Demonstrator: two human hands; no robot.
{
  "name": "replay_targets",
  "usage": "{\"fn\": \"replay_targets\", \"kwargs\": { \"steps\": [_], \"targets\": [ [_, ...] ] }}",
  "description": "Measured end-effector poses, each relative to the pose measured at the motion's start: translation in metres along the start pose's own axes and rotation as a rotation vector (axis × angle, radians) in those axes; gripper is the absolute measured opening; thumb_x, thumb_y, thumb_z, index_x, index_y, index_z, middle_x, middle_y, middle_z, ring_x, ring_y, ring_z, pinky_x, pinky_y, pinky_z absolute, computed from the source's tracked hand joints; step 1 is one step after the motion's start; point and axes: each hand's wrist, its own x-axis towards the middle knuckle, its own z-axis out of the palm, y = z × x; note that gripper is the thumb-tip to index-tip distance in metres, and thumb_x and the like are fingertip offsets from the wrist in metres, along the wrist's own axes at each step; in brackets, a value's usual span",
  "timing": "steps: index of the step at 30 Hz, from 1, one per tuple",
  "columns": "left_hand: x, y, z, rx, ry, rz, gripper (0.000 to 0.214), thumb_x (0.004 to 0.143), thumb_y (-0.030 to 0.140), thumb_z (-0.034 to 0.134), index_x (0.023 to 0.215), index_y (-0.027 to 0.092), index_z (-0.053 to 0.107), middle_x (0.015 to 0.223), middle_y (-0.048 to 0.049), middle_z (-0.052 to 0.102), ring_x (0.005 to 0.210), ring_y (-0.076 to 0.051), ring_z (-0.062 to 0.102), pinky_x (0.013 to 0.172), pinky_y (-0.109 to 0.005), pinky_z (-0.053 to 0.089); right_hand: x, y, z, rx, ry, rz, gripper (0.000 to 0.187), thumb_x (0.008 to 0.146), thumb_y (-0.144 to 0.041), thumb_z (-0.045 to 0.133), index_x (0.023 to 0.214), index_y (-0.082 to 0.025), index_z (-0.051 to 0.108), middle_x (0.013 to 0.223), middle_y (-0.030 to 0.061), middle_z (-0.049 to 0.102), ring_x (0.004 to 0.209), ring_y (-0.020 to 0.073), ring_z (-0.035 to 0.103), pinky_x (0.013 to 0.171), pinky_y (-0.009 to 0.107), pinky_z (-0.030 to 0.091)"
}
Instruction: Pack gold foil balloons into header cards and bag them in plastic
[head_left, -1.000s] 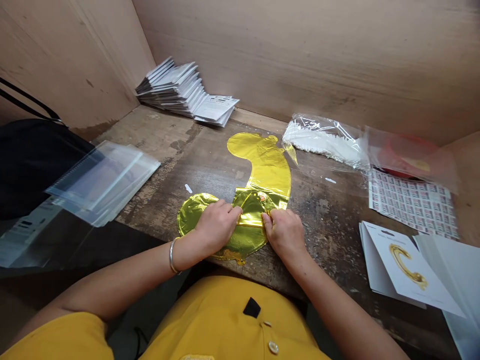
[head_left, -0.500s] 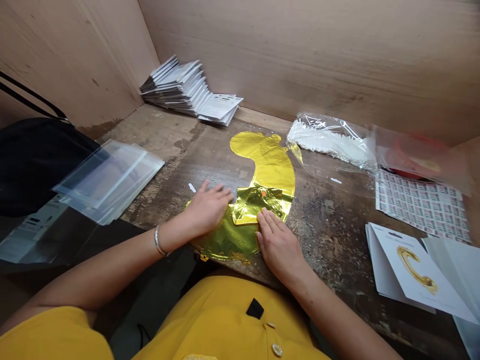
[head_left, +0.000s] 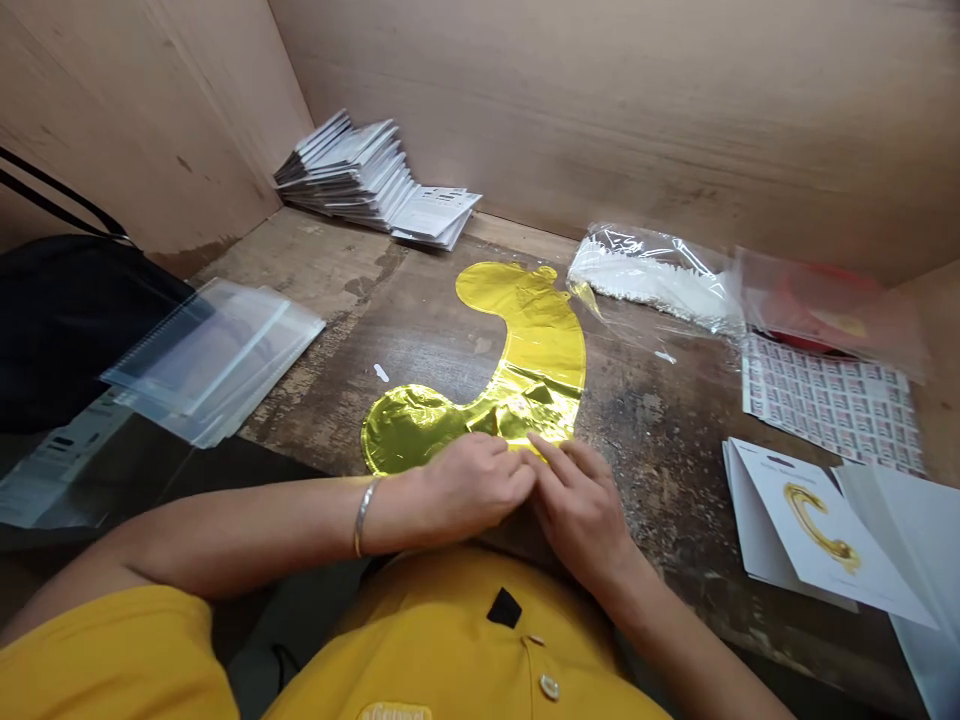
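Note:
A flat gold foil balloon [head_left: 544, 345], curved like a letter C, lies on the table in front of me. On its near right part rests a folded piece of gold foil [head_left: 525, 418] with creases. My left hand [head_left: 480, 485] is curled, its fingertips pinched at the near edge of the folded foil. Beside it, touching it, my right hand [head_left: 581, 500] has its thumb and fingers bent onto that same edge. The two hands hide the near part of the balloon and whatever lies between the fingertips.
Stacked white cards [head_left: 360, 175] lean in the back left corner. Clear plastic sleeves [head_left: 217, 360] and a black bag [head_left: 67, 330] lie left. To the right are a bag of white strands [head_left: 652, 280], a sticker sheet [head_left: 829, 400] and a printed balloon card [head_left: 817, 530].
My left hand has moved right and nearer, from over the balloon to beside my right hand. My right hand has changed from flat to bent fingers. The balloon's near left end is uncovered.

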Motion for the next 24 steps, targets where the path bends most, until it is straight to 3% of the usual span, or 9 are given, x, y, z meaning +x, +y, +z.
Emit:
{"fn": "replay_targets", "kwargs": {
  "steps": [2, 5, 9, 13, 16, 19, 24],
  "targets": [
    [0.004, 0.018, 0.003, -0.129, 0.022, -0.082, 0.017, 0.088, 0.016, 0.049, 0.074, 0.015, 0.058, 0.068, -0.0032, 0.061, 0.06, -0.016, 0.053, 0.056, -0.031, 0.043, -0.009, 0.003, -0.006, 0.068, 0.018, -0.009, 0.022, 0.093, -0.014, 0.048, 0.091, -0.016, 0.071, 0.104, 0.0107, 0.073, 0.082, 0.0214, 0.064, 0.078, 0.038, 0.054],
    [0.003, 0.022, 0.012, -0.28, -0.016, -0.132, 0.021, 0.091, 0.032, 0.052, 0.088, 0.015, 0.064, 0.086, -0.0054, 0.069, 0.079, -0.019, 0.061, 0.075, -0.034, 0.05, -0.022, 0.019, -0.009, 0.209, -0.023, -0.019, 0.027, 0.093, -0.011, 0.044, 0.092, -0.019, 0.071, 0.098, 0.0095, 0.074, 0.082, 0.0194, 0.064, 0.074, 0.034, 0.056],
    [-0.016, -0.006, 0.023, -0.315, -0.098, -0.061, 0.029, 0.095, 0.022, 0.047, 0.119, 0.016, 0.062, 0.12, -0.0059, 0.068, 0.116, -0.022, 0.058, 0.103, -0.041, 0.042, -0.034, 0.042, -0.011, 0.273, -0.074, 0.012, 0.036, 0.087, -0.004, 0.047, 0.108, -0.023, 0.07, 0.112, 0.0065, 0.073, 0.094, 0.0214, 0.064, 0.081, 0.038, 0.057],
    [-0.031, -0.029, 0.021, -0.403, -0.211, -0.007, 0.042, 0.093, 0.018, 0.047, 0.134, 0.019, 0.052, 0.139, -0.0056, 0.055, 0.134, -0.022, 0.046, 0.116, -0.045, 0.03, -0.041, 0.039, -0.012, 0.256, -0.131, 0.072, 0.04, 0.085, -0.006, 0.052, 0.118, -0.023, 0.068, 0.123, 0.0045, 0.068, 0.105, 0.025, 0.059, 0.09, 0.044, 0.052],
    [-0.034, -0.035, 0.011, -0.541, -0.229, -0.034, 0.05, 0.087, 0.014, 0.049, 0.137, 0.02, 0.049, 0.14, -0.007, 0.055, 0.135, -0.022, 0.045, 0.116, -0.047, 0.031, -0.043, 0.031, -0.009, 0.289, -0.108, 0.155, 0.043, 0.084, -0.005, 0.049, 0.117, -0.024, 0.068, 0.121, 0.0035, 0.069, 0.103, 0.0247, 0.058, 0.09, 0.046, 0.05],
    [-0.033, -0.036, 0.007, -0.639, -0.143, -0.119, 0.059, 0.081, 0.013, 0.053, 0.139, 0.02, 0.046, 0.137, -0.0097, 0.056, 0.129, -0.022, 0.051, 0.109, -0.044, 0.041, -0.043, 0.03, -0.006, 0.358, -0.086, 0.219, 0.046, 0.081, -0.002, 0.047, 0.114, -0.025, 0.069, 0.119, 0.0025, 0.07, 0.101, 0.0237, 0.058, 0.09, 0.046, 0.049],
    [-0.029, -0.022, 0.018, -0.447, -0.012, -0.075, 0.037, 0.086, 0.015, 0.056, 0.123, 0.013, 0.059, 0.117, -0.0111, 0.067, 0.11, -0.023, 0.058, 0.096, -0.04, 0.052, -0.043, 0.029, -0.007, 0.389, -0.088, 0.274, 0.043, 0.081, -0.006, 0.049, 0.111, -0.027, 0.07, 0.115, 0.0017, 0.072, 0.102, 0.0242, 0.059, 0.09, 0.047, 0.046]
  ]
}}
